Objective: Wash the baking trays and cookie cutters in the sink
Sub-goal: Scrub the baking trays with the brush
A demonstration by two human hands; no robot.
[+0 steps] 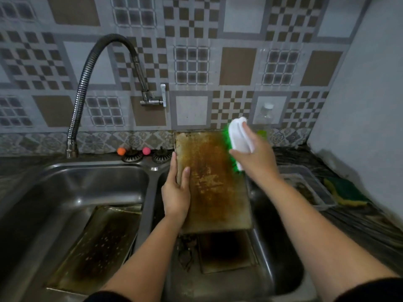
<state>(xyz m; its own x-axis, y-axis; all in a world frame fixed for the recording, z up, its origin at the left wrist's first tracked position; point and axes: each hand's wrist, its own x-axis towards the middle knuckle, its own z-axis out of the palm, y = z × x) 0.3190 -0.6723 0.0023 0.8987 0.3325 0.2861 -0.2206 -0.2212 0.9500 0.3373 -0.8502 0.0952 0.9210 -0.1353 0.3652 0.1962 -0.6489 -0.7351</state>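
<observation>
Rust-stained baking tray (214, 182) propped upright over right sink basin (281, 247); left hand (176, 192) gripping tray's left edge, right hand (253, 153) clutching green-bristled scrub brush (238, 141) at tray's right rim. Best: brace firmly, scrub downward.

Glossy stainless-steel sink (91, 177); dull metal baking tray (214, 182), rust-brown and blotchy; smooth white plastic brush (239, 142) with green bristles; ribbed metal tap hose (80, 94); clear plastic tub (309, 184).

dark counter (359, 223) round a steel double sink (150, 186), right side's got a clear tub (305, 184) and a green-yellow sponge (346, 192) next to it, two strainers (132, 155) on the sink's back ledge
</observation>
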